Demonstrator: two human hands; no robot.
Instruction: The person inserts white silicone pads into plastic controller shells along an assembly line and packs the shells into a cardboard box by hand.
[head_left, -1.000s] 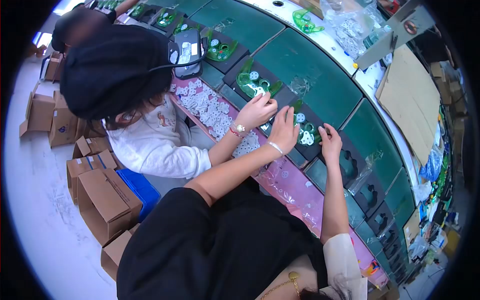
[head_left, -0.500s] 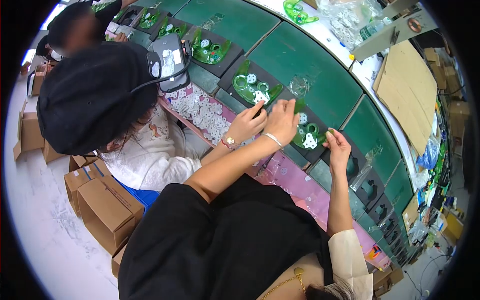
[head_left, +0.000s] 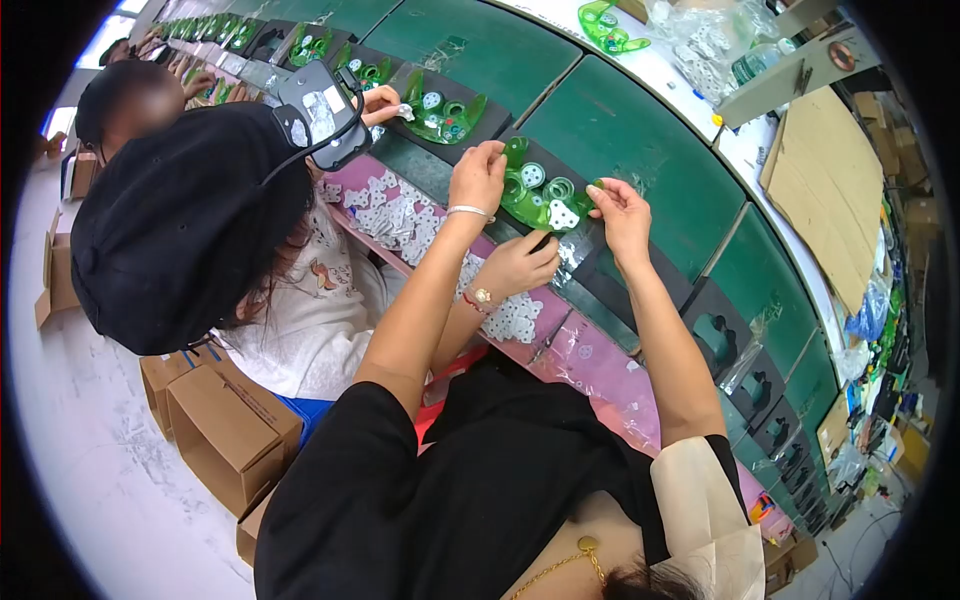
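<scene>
Plainly, in the head view, the person's left hand [head_left: 478, 182] and right hand [head_left: 622, 218] pinch a green plastic shell [head_left: 528, 203] between thumb and fingers, one at each horn. The shell hangs tilted between the two hands, a white pad [head_left: 563, 215] lying on its near side; whether its underside touches anything cannot be told.

Any writing is too small to read. Left of the grip, a grey device [head_left: 341, 143] strapped to a co-worker's black cap [head_left: 180, 215] bears pale stickers [head_left: 320, 115], and nearer the body the pink ledge [head_left: 635, 405] shows pale marks, both illegible. Faint dark print runs along a cardboard box [head_left: 215, 415] far to the left.

Just below the shell, a co-worker's hand [head_left: 525, 262] reaches in between the person's forearms, its arm crossing under the left one. Another co-worker's hand [head_left: 380, 104] is left of the grip, beside a second green shell [head_left: 455, 122]. Loose white pads [head_left: 405, 220] are heaped on the ledge, left and below. Right of the grip, black trays [head_left: 720, 338] run down the green belt [head_left: 650, 130]. Beyond it stand a metal post [head_left: 800, 78], a clear plastic bag [head_left: 690, 60] and a leaning cardboard sheet [head_left: 825, 200].
</scene>
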